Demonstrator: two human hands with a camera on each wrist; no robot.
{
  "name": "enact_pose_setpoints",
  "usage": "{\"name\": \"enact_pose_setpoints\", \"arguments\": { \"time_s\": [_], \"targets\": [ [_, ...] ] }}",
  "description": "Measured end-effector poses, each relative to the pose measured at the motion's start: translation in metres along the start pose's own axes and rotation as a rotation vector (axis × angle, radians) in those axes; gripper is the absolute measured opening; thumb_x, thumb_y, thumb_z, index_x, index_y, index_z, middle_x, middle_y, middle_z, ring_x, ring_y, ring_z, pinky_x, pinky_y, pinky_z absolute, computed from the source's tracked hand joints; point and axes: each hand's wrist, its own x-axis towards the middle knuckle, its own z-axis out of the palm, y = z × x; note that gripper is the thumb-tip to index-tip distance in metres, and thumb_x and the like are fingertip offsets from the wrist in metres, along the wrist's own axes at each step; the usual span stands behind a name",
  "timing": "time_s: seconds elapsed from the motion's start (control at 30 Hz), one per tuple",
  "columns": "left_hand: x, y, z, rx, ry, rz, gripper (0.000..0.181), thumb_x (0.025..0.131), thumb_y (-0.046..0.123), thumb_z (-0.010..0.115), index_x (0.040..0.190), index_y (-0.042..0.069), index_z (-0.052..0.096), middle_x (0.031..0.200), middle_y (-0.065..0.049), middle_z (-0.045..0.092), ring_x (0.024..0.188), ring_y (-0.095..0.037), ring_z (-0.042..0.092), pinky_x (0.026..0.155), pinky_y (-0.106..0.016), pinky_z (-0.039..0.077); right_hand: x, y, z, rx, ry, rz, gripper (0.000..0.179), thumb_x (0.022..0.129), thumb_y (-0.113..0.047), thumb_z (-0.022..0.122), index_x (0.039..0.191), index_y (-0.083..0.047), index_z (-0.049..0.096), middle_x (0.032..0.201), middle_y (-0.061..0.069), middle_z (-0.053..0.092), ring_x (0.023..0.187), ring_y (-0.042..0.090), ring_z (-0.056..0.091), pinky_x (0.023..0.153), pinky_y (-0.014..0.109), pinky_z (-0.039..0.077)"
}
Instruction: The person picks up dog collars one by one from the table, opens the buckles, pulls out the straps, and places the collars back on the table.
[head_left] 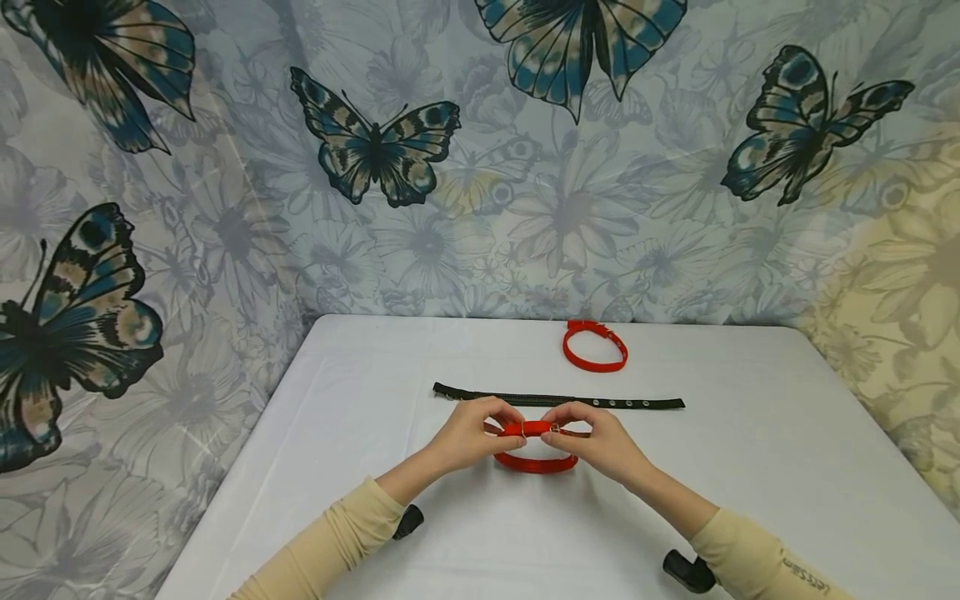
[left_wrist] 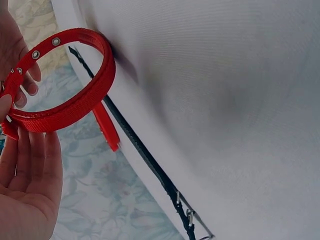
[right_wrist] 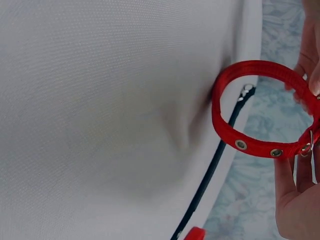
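Both hands hold a red collar (head_left: 536,467) that is closed into a loop, with metal eyelets along its band. The left hand (head_left: 471,435) pinches the buckle section from one side, thumb in front and fingers behind. On the other side the right hand (head_left: 597,440) pinches it close to the metal buckle. In the left wrist view the red collar (left_wrist: 75,117) hangs in front of the fingers, its loop standing off the white surface. The right wrist view shows the collar (right_wrist: 245,137) with its eyelets and a metal ring near the fingertips.
Just beyond the hands, a black collar (head_left: 637,404) lies stretched out flat, with eyelets at its right end. Another red collar (head_left: 596,367), looped, rests near the back edge of the white table (head_left: 375,358). A butterfly-patterned cloth (head_left: 510,225) hangs behind.
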Motion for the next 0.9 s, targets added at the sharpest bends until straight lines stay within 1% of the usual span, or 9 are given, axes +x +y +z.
{"name": "enact_pose_setpoints", "arguments": {
  "time_s": [0.17, 0.23, 0.37, 0.63, 0.9],
  "targets": [
    [0.0, 0.0058, 0.0007, 0.042, 0.015, 0.061, 0.024, 0.084, 0.022, 0.079, 0.105, 0.012, 0.071, 0.09, 0.007, 0.065, 0.086, -0.006, 0.06, 0.075, -0.023, 0.054, -0.0001, -0.0001, -0.0003, -0.003, 0.001, -0.005, 0.024, 0.085, -0.03, 0.077, 0.105, -0.017, 0.07, 0.102, -0.002, 0.067, 0.103, 0.023, 0.057, 0.089, 0.037, 0.054],
    [0.0006, 0.0067, 0.0013, 0.049, 0.022, 0.081, 0.021, 0.085, 0.022, 0.077, 0.104, 0.013, 0.072, 0.09, 0.008, 0.066, 0.086, -0.006, 0.06, 0.074, -0.023, 0.054, -0.0002, 0.0001, -0.0004, -0.004, 0.001, -0.006, 0.024, 0.085, -0.03, 0.077, 0.105, -0.018, 0.07, 0.102, -0.002, 0.067, 0.103, 0.023, 0.057, 0.089, 0.038, 0.054],
    [0.0012, 0.0056, 0.0028, 0.058, 0.034, 0.093, 0.015, 0.086, 0.02, 0.076, 0.1, 0.015, 0.073, 0.089, 0.008, 0.066, 0.085, -0.005, 0.06, 0.071, -0.021, 0.054, -0.0004, 0.0011, -0.0002, -0.008, -0.004, -0.005, 0.024, 0.085, -0.03, 0.077, 0.106, -0.019, 0.07, 0.102, -0.003, 0.067, 0.104, 0.023, 0.058, 0.09, 0.039, 0.053],
    [0.0003, 0.0028, 0.0038, 0.034, 0.048, 0.09, 0.014, 0.086, 0.019, 0.076, 0.098, 0.013, 0.073, 0.089, 0.006, 0.067, 0.084, -0.008, 0.061, 0.071, -0.022, 0.055, -0.001, 0.0031, 0.0005, 0.0, -0.011, -0.006, 0.023, 0.087, -0.031, 0.075, 0.106, -0.02, 0.069, 0.103, -0.003, 0.067, 0.106, 0.022, 0.058, 0.094, 0.046, 0.05],
    [0.0004, 0.0001, 0.0051, -0.008, 0.065, 0.054, 0.016, 0.084, 0.015, 0.077, 0.099, 0.013, 0.072, 0.091, 0.006, 0.068, 0.086, -0.007, 0.063, 0.072, -0.026, 0.057, -0.0007, 0.0074, 0.001, 0.046, -0.019, -0.011, 0.024, 0.09, -0.031, 0.072, 0.108, -0.017, 0.066, 0.105, 0.001, 0.065, 0.105, 0.024, 0.058, 0.097, 0.045, 0.048]
  ]
}}
